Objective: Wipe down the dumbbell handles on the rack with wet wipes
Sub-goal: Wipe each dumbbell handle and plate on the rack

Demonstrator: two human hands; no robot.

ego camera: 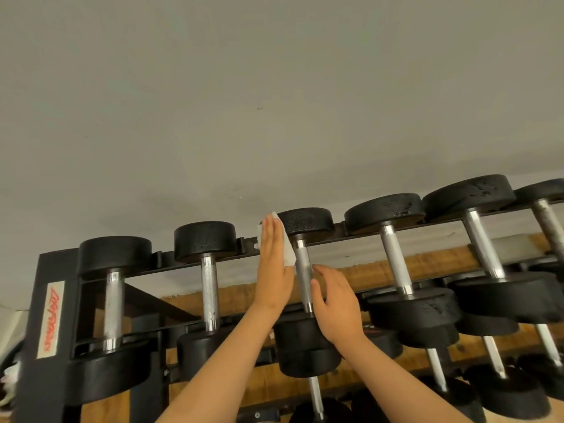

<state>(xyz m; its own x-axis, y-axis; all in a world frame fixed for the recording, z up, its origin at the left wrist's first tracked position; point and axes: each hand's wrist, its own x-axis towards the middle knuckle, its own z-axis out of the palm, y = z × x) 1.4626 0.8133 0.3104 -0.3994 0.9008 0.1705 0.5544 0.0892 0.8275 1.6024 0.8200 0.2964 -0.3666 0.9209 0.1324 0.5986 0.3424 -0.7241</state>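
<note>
Wet wipe [289, 254]: white, crumpled, lying flat against the left side of a knurled steel dumbbell handle [303, 270], upper half. This handle is the third from the left end of the rack's [39, 270] top row.

Left hand [272, 270]: just left of the handle, palm toward it and laid on the wipe. Fingers [270, 236] straight and pressed together, tips pointing up toward the far black head [305, 221] of the same dumbbell. Wipe edges show past the fingertips and at the palm's right edge.

Right hand [337, 306]: just right of the handle, lower half. Its fingers are loosely curved and slightly spread, holding nothing. Thumb lies next to the steel; contact cannot be told.

Left of the handle: two more black-headed dumbbells [210, 291] in their cradles, then the rack's black post with a white label [50, 319] in red script.

Right of the handle: larger dumbbells [396, 261] in a row.

Below the handle: a second tier of dumbbells [308, 358].

Behind the handle: a brown wooden board [381, 274] and a plain grey wall [274, 102].
</note>
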